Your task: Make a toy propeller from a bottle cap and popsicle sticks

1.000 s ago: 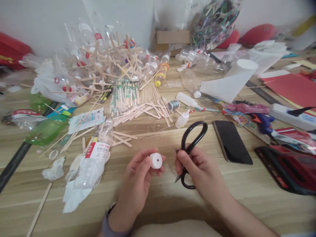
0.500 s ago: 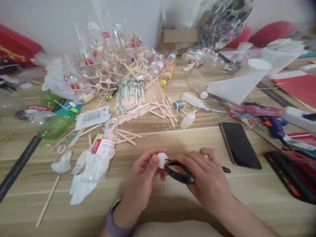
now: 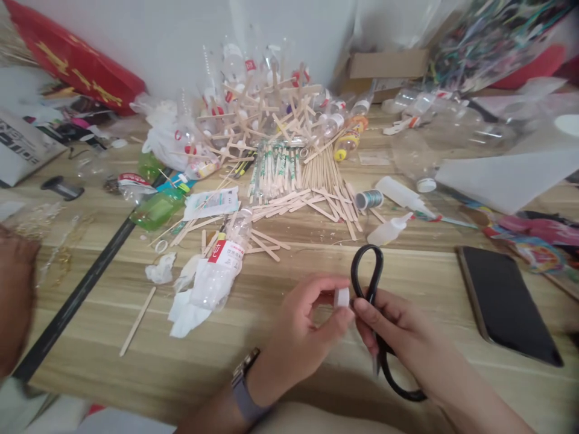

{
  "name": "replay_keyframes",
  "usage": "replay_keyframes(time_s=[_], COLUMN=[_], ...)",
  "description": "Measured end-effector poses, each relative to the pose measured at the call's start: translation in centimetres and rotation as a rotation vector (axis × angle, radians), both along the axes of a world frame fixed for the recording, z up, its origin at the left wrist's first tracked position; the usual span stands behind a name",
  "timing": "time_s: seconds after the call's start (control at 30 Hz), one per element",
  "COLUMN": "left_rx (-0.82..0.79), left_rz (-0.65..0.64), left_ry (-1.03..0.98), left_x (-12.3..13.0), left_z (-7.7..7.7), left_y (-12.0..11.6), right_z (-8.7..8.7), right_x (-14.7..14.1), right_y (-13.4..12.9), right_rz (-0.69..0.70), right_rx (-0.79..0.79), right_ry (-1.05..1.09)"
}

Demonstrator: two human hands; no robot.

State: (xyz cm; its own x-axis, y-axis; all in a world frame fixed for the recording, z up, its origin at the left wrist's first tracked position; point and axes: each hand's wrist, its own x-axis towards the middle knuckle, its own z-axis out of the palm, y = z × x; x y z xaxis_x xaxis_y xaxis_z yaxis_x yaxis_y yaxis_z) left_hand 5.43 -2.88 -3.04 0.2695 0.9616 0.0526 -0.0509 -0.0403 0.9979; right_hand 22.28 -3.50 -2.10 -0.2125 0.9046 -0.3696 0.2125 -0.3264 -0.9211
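Between the thumb and fingers of my left hand point(image 3: 312, 322) is a small white bottle cap point(image 3: 342, 298). My right hand point(image 3: 398, 328) is closed on black-handled scissors point(image 3: 367, 265); one handle loop points up, the other hangs below the palm, and a bit of blade shows under the fingers. Both hands are close together near the table's front edge, with the cap just left of the scissors. A labelled plastic bottle point(image 3: 226, 259) lies to the left on white tissue. Beyond the hands are a small glue bottle point(image 3: 389, 229) and a spool point(image 3: 369, 199).
Wooden sticks point(image 3: 316, 202) and bottles joined with crossed sticks fill the back. A phone point(image 3: 509, 301) lies at the right. One loose stick point(image 3: 137, 321) is at the front left. Another person's hand point(image 3: 15, 295) shows at the left edge.
The view has swung left. The scissors have turned in my right hand, from pointing at the cap to upright loops. My left hand still pinches the cap. Another person's hand has come into view.
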Motion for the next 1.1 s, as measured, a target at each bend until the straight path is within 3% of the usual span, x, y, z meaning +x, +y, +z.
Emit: replay_keyframes(time_s=[0.1,0.2,0.27,0.37,0.53,0.7,1.0,1.1], left_rx=[-0.078,-0.226,-0.349,-0.476,-0.511,-0.513,-0.529,-0.469], left_rz=[0.04,0.165,0.164,0.039,-0.058,-0.076,0.01,0.019], left_ry=[-0.08,-0.321,-0.551,-0.756,-0.799,-0.77,-0.625,-0.592], left_x=[0.0,0.1,0.1,0.1,0.3,0.5,0.5,0.5], left_z=[-0.1,-0.1,0.0,0.3,0.5,0.6,0.3,0.2], left_y=[0.2,0.8,1.1,1.3,0.7,0.6,0.8,0.7], right_z=[0.2,0.3,0.3,0.4,0.8,1.4,1.5,1.9], right_x=[0.1,0.2,0.3,0.2,-0.3,-0.6,-0.3,-0.5], right_y=[-0.1,-0.2,-0.2,-0.4,-0.6,-0.5,-0.4,-0.5], right_rz=[-0.034,-0.122,-0.17,-0.175,-0.166,-0.097,-0.007,-0.009], right_rx=[-0.145,-0.119,0.032,0.348,0.801,1.037,1.093,0.815], right_ry=[0.189,0.261,0.147,-0.167,-0.537,-0.654,-0.758,-0.57])
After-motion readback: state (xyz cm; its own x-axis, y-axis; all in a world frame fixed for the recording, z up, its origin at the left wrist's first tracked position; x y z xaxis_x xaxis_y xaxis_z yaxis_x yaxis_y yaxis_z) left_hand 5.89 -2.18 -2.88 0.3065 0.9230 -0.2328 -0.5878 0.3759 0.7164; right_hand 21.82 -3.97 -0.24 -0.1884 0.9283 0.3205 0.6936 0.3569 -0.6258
